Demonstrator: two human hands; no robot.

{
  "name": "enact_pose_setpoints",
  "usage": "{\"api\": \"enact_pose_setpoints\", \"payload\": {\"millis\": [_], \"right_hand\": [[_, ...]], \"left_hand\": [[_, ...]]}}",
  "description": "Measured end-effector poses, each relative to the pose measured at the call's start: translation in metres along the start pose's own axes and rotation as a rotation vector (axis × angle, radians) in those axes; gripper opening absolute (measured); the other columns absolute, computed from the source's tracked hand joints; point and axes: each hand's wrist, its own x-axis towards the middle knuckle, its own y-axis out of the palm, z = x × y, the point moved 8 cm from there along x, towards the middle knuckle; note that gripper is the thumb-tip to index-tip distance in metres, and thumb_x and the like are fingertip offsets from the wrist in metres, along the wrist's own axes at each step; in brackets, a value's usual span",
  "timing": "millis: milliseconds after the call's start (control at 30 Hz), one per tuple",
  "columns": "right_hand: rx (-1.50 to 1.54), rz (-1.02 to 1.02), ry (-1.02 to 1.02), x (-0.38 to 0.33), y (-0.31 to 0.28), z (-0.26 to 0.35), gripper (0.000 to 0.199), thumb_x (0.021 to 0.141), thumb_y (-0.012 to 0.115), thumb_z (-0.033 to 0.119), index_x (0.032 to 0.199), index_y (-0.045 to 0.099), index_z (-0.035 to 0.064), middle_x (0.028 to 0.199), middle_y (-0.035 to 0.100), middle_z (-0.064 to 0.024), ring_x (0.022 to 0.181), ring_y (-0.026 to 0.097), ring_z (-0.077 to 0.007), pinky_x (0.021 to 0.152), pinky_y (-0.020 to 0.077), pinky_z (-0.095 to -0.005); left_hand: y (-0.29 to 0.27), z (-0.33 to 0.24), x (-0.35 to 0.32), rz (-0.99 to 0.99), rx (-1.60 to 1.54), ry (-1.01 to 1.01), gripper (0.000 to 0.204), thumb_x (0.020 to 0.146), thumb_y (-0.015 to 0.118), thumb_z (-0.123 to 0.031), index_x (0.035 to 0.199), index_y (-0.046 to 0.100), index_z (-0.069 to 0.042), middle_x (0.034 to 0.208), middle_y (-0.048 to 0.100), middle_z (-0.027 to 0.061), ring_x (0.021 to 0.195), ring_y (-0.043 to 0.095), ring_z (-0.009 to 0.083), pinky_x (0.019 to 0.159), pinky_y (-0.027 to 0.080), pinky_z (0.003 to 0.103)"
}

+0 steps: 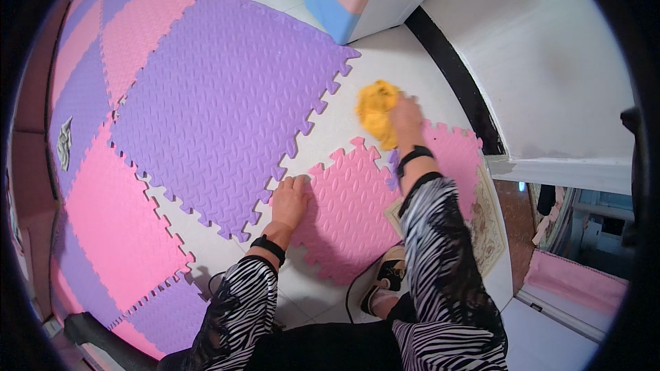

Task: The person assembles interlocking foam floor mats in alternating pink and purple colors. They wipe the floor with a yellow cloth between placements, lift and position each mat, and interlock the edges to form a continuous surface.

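My right hand (407,118) is closed on a bunched yellow cloth (378,111), slightly blurred, over the pale floor beyond the small pink foam mat tile (350,206). At that tile's left edge rests my left hand (291,199), fingers spread and pressed down, with nothing visible in it. A large purple foam mat tile (227,103) with jigsaw edges lies to the left, a strip of bare floor between it and the pink one. Under my right wrist, another pink mat piece (450,154) shows in part.
A pastel cabinet (357,0) stands at the far side, and a white wall panel (529,62) with a black base strip borders the right. Joined pink and purple mats (117,227) cover the left, with a grey cloth (64,143) on them. A patterned rug (487,233) lies at right.
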Motion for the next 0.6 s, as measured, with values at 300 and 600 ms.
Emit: {"api": "enact_pose_setpoints", "payload": {"millis": [300,600], "right_hand": [[-0.047,0.091,-0.707,-0.116,0.02,0.03,0.038,0.078,0.055,0.013,0.115,0.053,0.0079,0.106,0.056,-0.0187,0.104,0.052,-0.0343,0.088,0.0422,-0.0429],[-0.196,-0.308,-0.212,-0.051,-0.041,-0.014,0.058,0.075,0.064,0.026,0.128,0.045,0.0081,0.13,0.042,-0.0225,0.115,0.047,-0.035,0.097,0.0393,-0.0425]], "left_hand": [[0.005,0.007,0.001,0.207,-0.1,-0.096,0.036,0.077,0.058,-0.011,0.111,0.051,-0.006,0.101,0.053,0.0184,0.097,0.051,0.0364,0.083,0.043,0.045],[-0.112,0.146,-0.134,-0.736,-0.085,-1.058,0.063,0.07,0.072,-0.02,0.125,0.044,-0.002,0.125,0.046,0.0233,0.113,0.046,0.0371,0.095,0.038,0.042]]}}
